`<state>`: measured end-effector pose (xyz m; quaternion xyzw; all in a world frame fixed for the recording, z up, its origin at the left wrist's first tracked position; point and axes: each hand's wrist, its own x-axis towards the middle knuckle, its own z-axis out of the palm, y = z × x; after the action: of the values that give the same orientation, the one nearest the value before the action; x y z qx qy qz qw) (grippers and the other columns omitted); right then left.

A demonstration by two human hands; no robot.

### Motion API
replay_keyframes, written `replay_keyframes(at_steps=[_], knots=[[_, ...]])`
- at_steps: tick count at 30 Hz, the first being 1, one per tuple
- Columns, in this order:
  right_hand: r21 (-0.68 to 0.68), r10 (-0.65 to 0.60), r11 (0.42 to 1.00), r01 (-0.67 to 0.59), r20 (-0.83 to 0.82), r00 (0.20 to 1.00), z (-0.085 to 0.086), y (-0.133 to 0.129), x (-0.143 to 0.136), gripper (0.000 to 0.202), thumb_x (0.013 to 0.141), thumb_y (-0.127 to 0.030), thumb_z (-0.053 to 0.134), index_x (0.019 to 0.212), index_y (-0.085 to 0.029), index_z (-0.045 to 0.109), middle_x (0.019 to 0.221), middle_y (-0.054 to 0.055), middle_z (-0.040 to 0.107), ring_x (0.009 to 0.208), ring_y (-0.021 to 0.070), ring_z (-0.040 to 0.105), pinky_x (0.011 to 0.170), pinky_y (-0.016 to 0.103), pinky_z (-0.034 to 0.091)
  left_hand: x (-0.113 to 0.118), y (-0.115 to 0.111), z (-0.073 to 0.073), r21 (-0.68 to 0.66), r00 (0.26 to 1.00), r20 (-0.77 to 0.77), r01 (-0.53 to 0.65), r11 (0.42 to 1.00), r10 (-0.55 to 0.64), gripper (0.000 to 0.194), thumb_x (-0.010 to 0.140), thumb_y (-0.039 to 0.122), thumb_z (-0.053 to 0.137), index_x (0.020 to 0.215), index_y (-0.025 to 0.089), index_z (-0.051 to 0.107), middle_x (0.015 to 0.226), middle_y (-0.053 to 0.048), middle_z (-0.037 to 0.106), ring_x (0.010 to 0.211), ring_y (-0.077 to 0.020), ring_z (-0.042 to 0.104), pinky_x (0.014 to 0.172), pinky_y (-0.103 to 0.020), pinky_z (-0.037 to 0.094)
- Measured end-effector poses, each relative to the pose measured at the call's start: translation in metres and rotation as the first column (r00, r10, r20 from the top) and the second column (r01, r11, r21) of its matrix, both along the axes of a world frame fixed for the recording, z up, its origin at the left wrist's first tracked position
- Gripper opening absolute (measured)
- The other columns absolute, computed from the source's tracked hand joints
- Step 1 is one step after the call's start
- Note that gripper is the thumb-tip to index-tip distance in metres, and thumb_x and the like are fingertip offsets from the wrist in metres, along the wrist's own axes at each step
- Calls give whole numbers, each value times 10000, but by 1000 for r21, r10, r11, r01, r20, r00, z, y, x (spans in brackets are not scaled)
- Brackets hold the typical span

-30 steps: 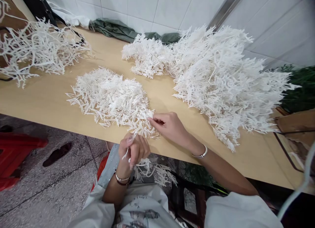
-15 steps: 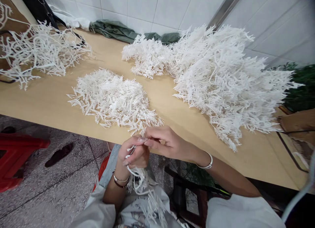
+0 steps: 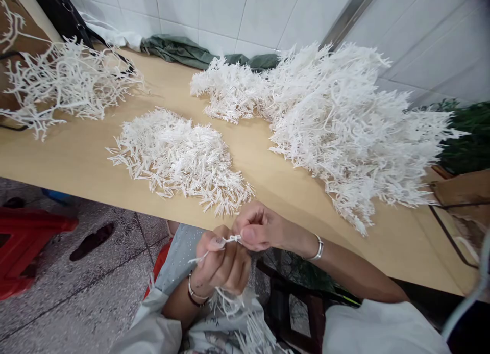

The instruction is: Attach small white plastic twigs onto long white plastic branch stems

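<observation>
Just off the table's front edge, my left hand (image 3: 222,264) is closed around a white artificial plant stem (image 3: 232,238). A bunch of thin white fringed sprigs (image 3: 229,302) hangs below that fist, over the lap. My right hand (image 3: 260,227) pinches the stem's right end between thumb and fingers, so a short knobbly length shows between the two hands. Beyond them on the table lies a low pile of small white sprigs (image 3: 179,152), its near tip close to my right hand.
A tall heap of white feathery branches (image 3: 340,124) covers the table's (image 3: 264,183) right half. Bare white branching stems (image 3: 72,83) lie at the left. Green cloth (image 3: 176,49) runs along the wall. A red stool (image 3: 34,231) and a dark slipper (image 3: 92,241) are on the floor.
Both hands have come slightly down towards me and a little apart, exposing a piece of stem between them. The left fist has turned and moved right. The piles stay as they were.
</observation>
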<state>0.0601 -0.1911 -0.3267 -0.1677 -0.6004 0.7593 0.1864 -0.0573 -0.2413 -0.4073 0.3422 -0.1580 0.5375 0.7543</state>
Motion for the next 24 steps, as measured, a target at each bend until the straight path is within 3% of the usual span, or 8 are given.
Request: replay_keyframes(at_steps=[4, 8, 12, 15, 17, 20, 22, 24], knots=[[-151, -32, 988, 18, -92, 995, -13, 0, -5, 461, 800, -443, 653, 508, -142, 462, 453, -64, 431, 382, 22, 281, 375, 202, 167, 7, 11, 21, 330, 770, 477, 290, 898, -424, 634, 877, 264, 257, 282, 210, 472, 228, -7, 367, 180, -77, 306, 306, -169, 356], [-279, -14, 960, -32, -162, 987, -21, 3, -10, 459, 801, -398, 667, 499, -142, 434, 432, -84, 383, 346, 6, 245, 332, 169, 149, 18, 17, 31, 342, 709, 482, 388, 856, -514, 584, 851, 276, 345, 298, 208, 518, 221, -6, 390, 172, -83, 339, 312, -159, 383], [-344, -33, 936, -77, -302, 953, -14, 2, -12, 463, 874, -327, 585, 499, -164, 368, 417, -101, 304, 302, 11, 198, 298, 157, 153, 13, 14, 36, 479, 572, 638, 229, 848, -515, 611, 871, 225, 264, 311, 222, 509, 261, 13, 421, 201, -72, 357, 325, -148, 379], [-278, -126, 960, 16, -384, 915, 5, -2, -7, 489, 929, -312, 496, 501, -178, 302, 440, -94, 249, 325, 27, 207, 328, 164, 201, -11, 12, 40, 298, 824, 497, 135, 945, -274, 596, 894, 259, 294, 326, 208, 466, 264, 24, 414, 202, -68, 352, 335, -149, 381], [-70, -242, 970, 232, -326, 914, 18, -3, -1, 474, 947, -355, 464, 523, -182, 343, 462, -81, 277, 354, 39, 243, 363, 182, 230, -27, 12, 43, 218, 868, 474, 43, 975, -145, 575, 920, 234, 267, 386, 195, 477, 276, 47, 407, 195, -47, 292, 308, -136, 326], [561, -480, 691, 456, -114, 870, 25, 5, 5, 363, 960, -342, 442, 639, -178, 479, 559, -29, 428, 477, 79, 375, 477, 231, 309, -40, 12, 49, 25, 893, 451, -13, 1000, 0, 597, 970, 292, 204, 431, 181, 436, 276, 65, 354, 210, -36, 194, 291, -132, 254], [874, -659, 341, 348, -42, 751, 19, 15, 5, 308, 971, -282, 402, 696, -175, 492, 608, -9, 445, 542, 105, 396, 548, 260, 318, -40, 10, 54, -138, 952, 273, -106, 985, 141, 617, 989, 340, 179, 425, 178, 369, 270, 59, 263, 255, -56, 162, 322, -148, 261], [980, -756, 133, 148, 4, 655, 8, 26, 5, 275, 974, -241, 357, 750, -168, 500, 672, 17, 480, 603, 132, 428, 590, 278, 324, -37, 5, 60, -288, 961, 43, -249, 925, 272, 608, 995, 351, 181, 437, 174, 344, 305, 52, 187, 327, -82, 167, 388, -163, 305]])
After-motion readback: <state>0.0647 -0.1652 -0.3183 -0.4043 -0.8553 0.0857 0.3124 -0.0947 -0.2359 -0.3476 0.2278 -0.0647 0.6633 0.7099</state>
